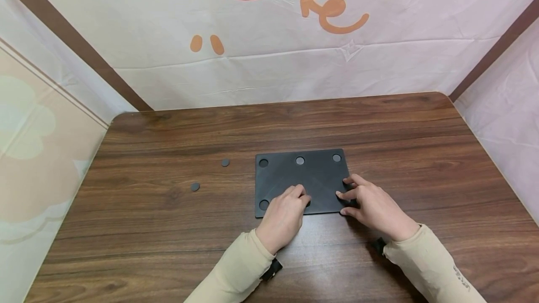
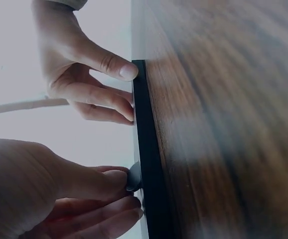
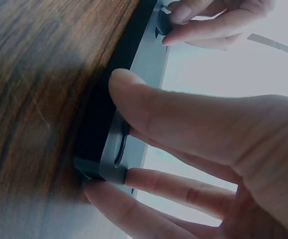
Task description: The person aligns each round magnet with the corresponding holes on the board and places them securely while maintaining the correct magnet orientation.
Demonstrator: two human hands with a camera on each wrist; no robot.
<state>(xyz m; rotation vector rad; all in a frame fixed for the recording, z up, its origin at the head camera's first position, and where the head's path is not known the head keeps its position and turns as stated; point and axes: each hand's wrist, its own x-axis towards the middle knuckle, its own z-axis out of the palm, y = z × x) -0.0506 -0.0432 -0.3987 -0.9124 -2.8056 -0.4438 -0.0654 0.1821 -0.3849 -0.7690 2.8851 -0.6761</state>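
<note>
A black rectangular board (image 1: pixel 322 186) with round recesses lies flat on the table. My left hand (image 1: pixel 286 216) is over its front middle and pinches a small dark grey disc (image 2: pixel 134 177) between thumb and fingers. The disc stands tilted on edge against the board's top face. My right hand (image 1: pixel 372 205) rests at the board's front right corner, its thumb (image 3: pixel 134 94) on the front edge, the other fingers fairly straight on the top and side. Grey discs fill the back middle recess (image 1: pixel 300 161) and back right recess (image 1: pixel 337 158). Fingers partly hide the front right recess.
Two loose grey discs, one farther back (image 1: pixel 225 162) and one nearer (image 1: pixel 195 186), lie on the wooden table (image 1: pixel 168 247) left of the board. The back left recess (image 1: pixel 263 163) and front left recess (image 1: pixel 264 205) look dark. A printed cloth (image 1: pixel 273 74) hangs behind the table.
</note>
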